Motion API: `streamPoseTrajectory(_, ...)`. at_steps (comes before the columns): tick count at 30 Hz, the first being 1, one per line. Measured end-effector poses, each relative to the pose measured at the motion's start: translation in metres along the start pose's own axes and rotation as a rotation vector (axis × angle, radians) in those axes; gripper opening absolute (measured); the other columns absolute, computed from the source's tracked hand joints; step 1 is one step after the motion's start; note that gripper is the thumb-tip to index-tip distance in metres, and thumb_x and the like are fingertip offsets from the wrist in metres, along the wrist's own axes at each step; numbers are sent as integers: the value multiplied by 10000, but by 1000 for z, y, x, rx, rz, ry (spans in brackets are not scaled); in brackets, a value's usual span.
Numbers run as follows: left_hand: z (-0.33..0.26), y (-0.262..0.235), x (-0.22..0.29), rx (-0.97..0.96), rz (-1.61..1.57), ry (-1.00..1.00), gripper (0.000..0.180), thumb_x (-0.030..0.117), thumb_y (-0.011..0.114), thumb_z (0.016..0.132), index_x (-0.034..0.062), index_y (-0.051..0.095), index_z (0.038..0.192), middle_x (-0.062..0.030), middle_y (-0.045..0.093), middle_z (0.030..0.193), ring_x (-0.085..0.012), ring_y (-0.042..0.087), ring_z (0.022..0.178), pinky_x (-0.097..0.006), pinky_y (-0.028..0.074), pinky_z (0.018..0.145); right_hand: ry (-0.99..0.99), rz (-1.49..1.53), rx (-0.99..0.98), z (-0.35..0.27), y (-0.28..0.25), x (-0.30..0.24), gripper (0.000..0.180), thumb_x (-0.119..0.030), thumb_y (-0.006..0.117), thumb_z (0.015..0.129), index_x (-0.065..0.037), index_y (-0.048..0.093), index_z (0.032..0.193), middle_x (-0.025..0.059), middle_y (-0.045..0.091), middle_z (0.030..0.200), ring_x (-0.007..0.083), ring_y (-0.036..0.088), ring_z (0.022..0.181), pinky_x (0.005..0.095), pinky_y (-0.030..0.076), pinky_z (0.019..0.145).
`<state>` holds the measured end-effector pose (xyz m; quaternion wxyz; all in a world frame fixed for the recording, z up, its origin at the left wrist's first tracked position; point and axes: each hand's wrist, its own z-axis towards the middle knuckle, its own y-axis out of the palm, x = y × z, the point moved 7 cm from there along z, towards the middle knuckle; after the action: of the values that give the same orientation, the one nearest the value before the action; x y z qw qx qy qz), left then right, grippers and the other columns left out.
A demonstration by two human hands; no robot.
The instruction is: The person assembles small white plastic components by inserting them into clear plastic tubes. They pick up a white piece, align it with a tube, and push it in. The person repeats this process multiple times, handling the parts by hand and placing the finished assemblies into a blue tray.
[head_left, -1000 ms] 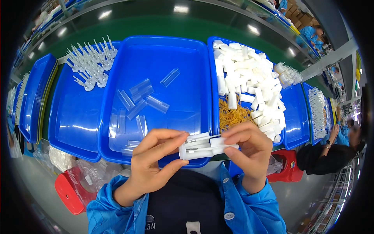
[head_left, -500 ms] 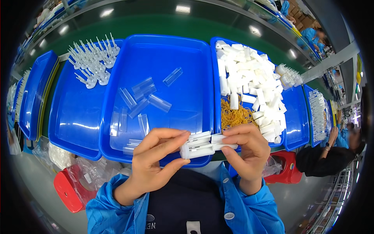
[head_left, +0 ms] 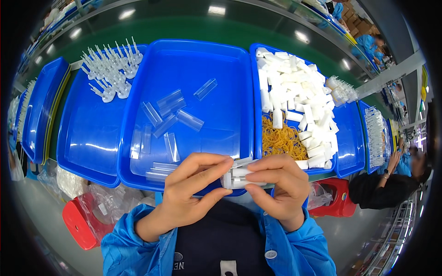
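Low in front of me, over the near edge of the middle blue tray, both hands grip a white pronged plastic part with white sleeves (head_left: 239,174) on its prongs. My left hand (head_left: 195,188) pinches the base end between thumb and fingers. On the other end, my right hand (head_left: 281,186) closes its thumb and fingers around the sleeves, hiding part of them. The two hands nearly meet. Several clear plastic tubes (head_left: 169,103) lie in the middle blue tray (head_left: 212,69), some beside my left hand.
White sleeve pieces (head_left: 294,87) and yellow rubber bands (head_left: 281,138) fill the right tray. White pronged parts (head_left: 115,66) stand in the left tray (head_left: 87,138). Red stools (head_left: 76,221) stand below on both sides. Another person's arm (head_left: 386,177) shows at far right.
My right hand has moved left, bringing its fingers closer to the base of the held part. My left hand has shifted slightly right.
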<state>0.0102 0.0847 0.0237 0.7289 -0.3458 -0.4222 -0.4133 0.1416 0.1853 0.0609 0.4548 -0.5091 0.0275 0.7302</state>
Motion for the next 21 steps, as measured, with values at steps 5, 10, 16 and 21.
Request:
streamPoseTrajectory(5, 1, -3, -2, 4, -38, -49, 491, -34, 769, 720, -35, 627, 1190, -165, 591, 1156, -251, 636, 1030, -319, 561, 851, -145, -46, 24, 3, 7, -6, 188, 50, 738, 691, -16, 701, 863, 117, 670, 902, 235, 660, 799, 298, 521, 674)
streamPoseTrajectory(10, -1, -7, -8, 82, -119, -165, 423, -38, 760, 728, -29, 653, 1137, -158, 596, 1149, -257, 639, 1020, -326, 568, 822, -180, -463, 61, 29, -35, 14, 141, 45, 642, 776, 2, 678, 905, 147, 658, 849, 297, 648, 748, 338, 513, 643)
streamPoseTrajectory(16, -1, -10, -7, 32, -94, -13, 400, -38, 753, 731, -17, 653, 1117, -171, 586, 1145, -250, 631, 1034, -302, 587, 810, 132, -729, -117, 44, -37, 83, 181, 10, 627, 806, -4, 636, 986, 102, 616, 783, 208, 618, 723, 312, 485, 645)
streamPoseTrajectory(21, 0, -11, -7, 78, -119, -17, 397, -43, 745, 750, -39, 630, 1130, -190, 573, 1144, -266, 624, 1057, -340, 571, 881, 217, -663, 2, 41, -43, 91, 239, -14, 654, 765, -21, 612, 999, 107, 619, 774, 215, 614, 684, 317, 499, 653)
